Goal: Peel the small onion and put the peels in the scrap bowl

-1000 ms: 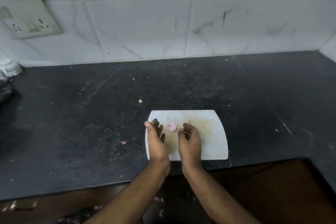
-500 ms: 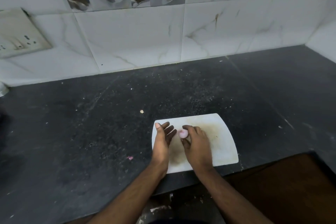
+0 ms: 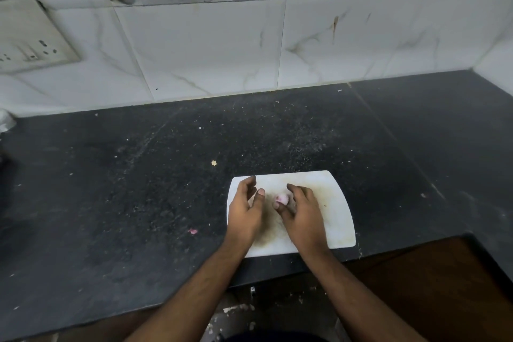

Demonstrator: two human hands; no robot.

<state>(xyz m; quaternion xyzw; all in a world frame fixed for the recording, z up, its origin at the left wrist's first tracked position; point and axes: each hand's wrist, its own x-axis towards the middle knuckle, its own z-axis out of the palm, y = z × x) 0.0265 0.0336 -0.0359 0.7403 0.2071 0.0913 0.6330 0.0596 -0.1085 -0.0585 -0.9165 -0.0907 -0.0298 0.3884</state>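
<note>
A small pale pink onion lies on the white cutting board near the counter's front edge. My right hand curls around the onion, thumb and fingers pinching it from the right. My left hand hovers just left of it over the board's left part, fingers relaxed and holding nothing. No scrap bowl is in view.
The board sits on a dark speckled counter backed by white marble tiles. A pink peel scrap and a small tan crumb lie on the counter left of the board. A switch plate hangs on the wall at left.
My right hand closed its fingers onto the onion, which lay free on the board one second ago. My left hand stayed beside it. The camera tilted up slightly.
</note>
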